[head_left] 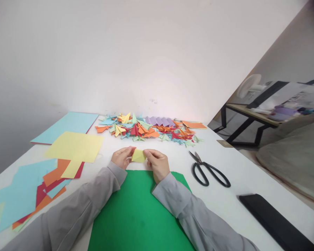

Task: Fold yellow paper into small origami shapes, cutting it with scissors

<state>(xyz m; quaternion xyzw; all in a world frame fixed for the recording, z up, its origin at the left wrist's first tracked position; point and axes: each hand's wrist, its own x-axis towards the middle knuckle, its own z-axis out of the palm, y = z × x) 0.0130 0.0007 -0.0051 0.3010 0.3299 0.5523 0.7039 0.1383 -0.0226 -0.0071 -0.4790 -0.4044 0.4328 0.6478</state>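
Observation:
A small folded yellow paper piece (pixel 138 156) is held between both hands just above the white table (pixel 240 167). My left hand (pixel 122 157) pinches its left edge and my right hand (pixel 158 164) pinches its right edge, fingers closed on it. Both wrists in grey sleeves rest over a large green sheet (pixel 136 216) lying in front of me. Beyond the hands lies a heap of folded paper shapes (pixel 149 130) in many colours.
Black scissors (pixel 209 169) lie to the right of my hands. A black flat object (pixel 274 219) sits at the near right edge. Yellow sheets (pixel 75 146), a light blue sheet (pixel 68 123) and a stack of mixed coloured sheets (pixel 28 191) cover the left side.

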